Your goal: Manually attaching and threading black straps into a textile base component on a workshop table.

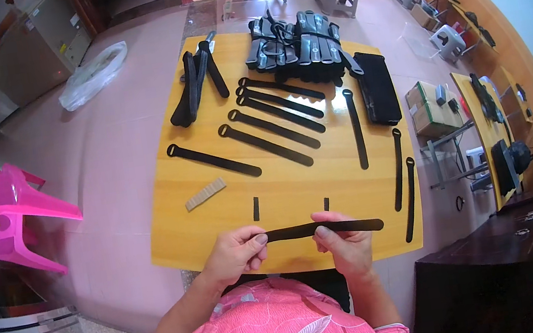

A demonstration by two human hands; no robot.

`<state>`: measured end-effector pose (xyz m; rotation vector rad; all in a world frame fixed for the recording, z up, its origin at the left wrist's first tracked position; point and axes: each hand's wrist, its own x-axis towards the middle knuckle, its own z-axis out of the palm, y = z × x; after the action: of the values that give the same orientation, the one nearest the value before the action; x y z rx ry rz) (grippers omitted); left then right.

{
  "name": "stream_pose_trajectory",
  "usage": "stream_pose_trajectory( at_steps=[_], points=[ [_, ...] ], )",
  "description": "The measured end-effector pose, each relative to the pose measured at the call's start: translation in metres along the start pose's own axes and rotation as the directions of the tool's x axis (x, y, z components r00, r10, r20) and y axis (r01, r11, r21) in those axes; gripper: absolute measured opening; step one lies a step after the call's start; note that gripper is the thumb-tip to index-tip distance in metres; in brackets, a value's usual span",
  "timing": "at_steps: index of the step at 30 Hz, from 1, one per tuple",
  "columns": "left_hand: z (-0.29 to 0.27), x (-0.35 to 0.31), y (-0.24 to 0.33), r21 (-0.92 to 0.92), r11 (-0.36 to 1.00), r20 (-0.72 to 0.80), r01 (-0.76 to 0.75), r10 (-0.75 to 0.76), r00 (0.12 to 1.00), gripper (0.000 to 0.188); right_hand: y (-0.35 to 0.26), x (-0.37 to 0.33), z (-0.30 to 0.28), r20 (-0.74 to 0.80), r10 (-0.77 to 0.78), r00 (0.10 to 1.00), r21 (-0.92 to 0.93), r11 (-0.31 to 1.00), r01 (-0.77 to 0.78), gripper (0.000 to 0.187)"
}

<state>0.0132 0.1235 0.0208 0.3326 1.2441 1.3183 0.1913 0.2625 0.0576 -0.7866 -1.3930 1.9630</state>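
A black hook-and-loop strap (294,233) is stretched level between my hands, just above the table's near edge. My left hand (233,255) pinches its left end, hiding that tip. With thumb and fingers my right hand (349,245) grips it right of the middle, and the rounded right end sticks out past them. Beyond my hands, two short dark strips (256,209) stick to the tabletop. Several similar straps (267,144), each with a slotted end, lie in a slanting row, and a few more (399,171) lie at the right.
The yellow wooden table (185,247) carries a brown ridged strip (206,194), folded black straps (191,98), bundled straps with grey ends (303,44) and a black flat stack (377,89). A pink stool (11,211) stands left; a dark cabinet (500,255) is at the right.
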Motion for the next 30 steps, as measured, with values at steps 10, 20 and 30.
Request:
stream_pose_trajectory(
  at_steps=[10, 20, 30],
  points=[
    [-0.012, 0.013, 0.016, -0.046, 0.992, -0.175, -0.121, 0.112, 0.978, 0.01, 0.006, 0.02, -0.053, -0.124, 0.062, 0.99, -0.133, 0.988, -0.079, 0.01],
    [-0.012, 0.037, 0.016, 0.573, 0.735, -0.136, -0.362, 0.521, 0.843, 0.014, 0.016, 0.034, -0.068, -0.278, 0.092, 0.956, -0.34, 0.921, -0.188, 0.011],
    [-0.009, 0.046, 0.027, 0.214, 0.94, -0.262, -0.267, 0.319, 0.911, 0.014, -0.003, 0.048, -0.087, -0.096, 0.12, 0.988, -0.264, 0.954, -0.141, 0.011]
  ],
)
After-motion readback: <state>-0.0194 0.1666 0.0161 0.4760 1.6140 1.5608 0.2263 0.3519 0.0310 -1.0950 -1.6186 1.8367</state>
